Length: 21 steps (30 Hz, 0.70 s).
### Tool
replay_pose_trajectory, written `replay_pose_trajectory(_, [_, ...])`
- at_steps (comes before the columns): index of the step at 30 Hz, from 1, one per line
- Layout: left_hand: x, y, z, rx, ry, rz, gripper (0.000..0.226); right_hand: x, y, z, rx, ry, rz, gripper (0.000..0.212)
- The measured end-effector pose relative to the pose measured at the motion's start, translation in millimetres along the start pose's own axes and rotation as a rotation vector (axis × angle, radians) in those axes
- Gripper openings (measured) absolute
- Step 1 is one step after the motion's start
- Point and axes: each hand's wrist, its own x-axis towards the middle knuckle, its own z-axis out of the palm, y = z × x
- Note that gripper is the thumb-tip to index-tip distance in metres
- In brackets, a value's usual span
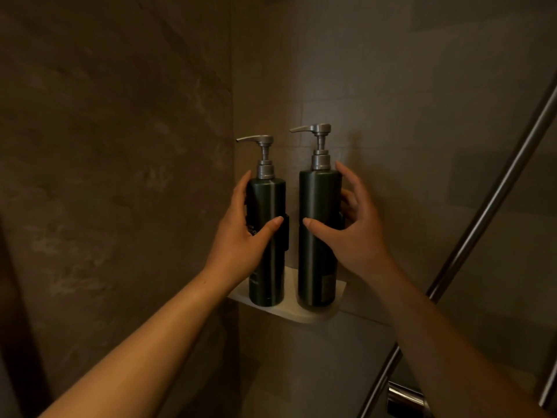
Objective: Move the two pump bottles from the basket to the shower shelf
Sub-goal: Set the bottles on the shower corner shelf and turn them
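Two dark green pump bottles with silver pump heads stand upright side by side on a small white corner shelf (289, 312). My left hand (241, 233) wraps the left bottle (269, 267) at mid height, thumb across its front. My right hand (352, 227) curls around the right bottle (316, 200), thumb in front and fingers behind it. Both spouts point left. The basket is out of view.
Brown tiled walls meet in the corner behind the shelf. A slanted chrome rail (488, 203) runs along the right, with a chrome fitting (405, 398) at the lower right.
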Motion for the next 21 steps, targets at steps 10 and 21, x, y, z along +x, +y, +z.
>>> replay_pose_trajectory(10, [-2, -3, 2, 0.020, 0.019, -0.001, 0.081, -2, 15, 7, -0.015, 0.008, 0.018, 0.087])
replay_pose_trajectory(21, [-6, -2, -3, 0.010, -0.014, -0.032, 0.088, -8, 15, 10, -0.091, -0.051, 0.014, 0.094])
